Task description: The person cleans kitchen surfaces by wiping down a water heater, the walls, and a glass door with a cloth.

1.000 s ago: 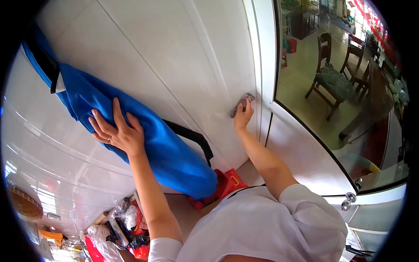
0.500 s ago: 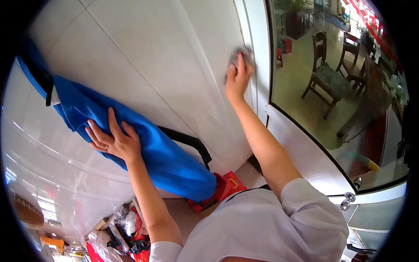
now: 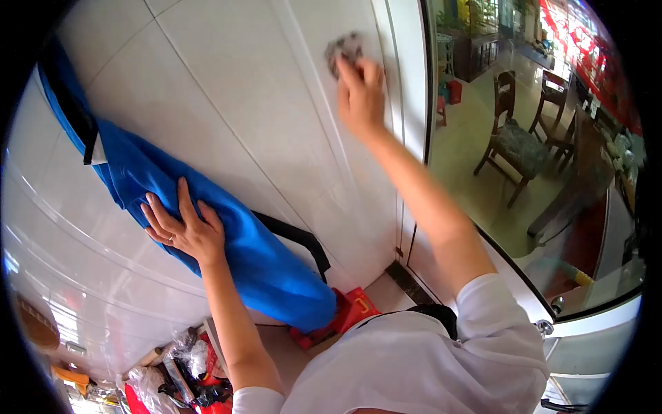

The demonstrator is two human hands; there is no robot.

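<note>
My left hand (image 3: 185, 224) lies on a blue cloth (image 3: 241, 255), fingers spread and pressing it towards the white tiled wall (image 3: 227, 83). The cloth is long, with a black edge near its upper end, and hangs slantwise along the wall. Up by the white frame, my right hand (image 3: 362, 96) grips a crumpled grey mottled rag (image 3: 343, 50) at the wall surface. Motion blurs the rag slightly, and its underside is hidden.
A glass pane (image 3: 476, 186) to the right shows wooden chairs (image 3: 514, 148) behind it. Round metal knobs (image 3: 545, 327) stick out at lower right. Red bags (image 3: 355, 307) lie below the cloth. Plastic bags and clutter (image 3: 183, 372) are piled at lower left.
My right hand has moved the rag up and to the left, away from the white frame. My left hand stays spread on the blue cloth. The view has shifted slightly.
</note>
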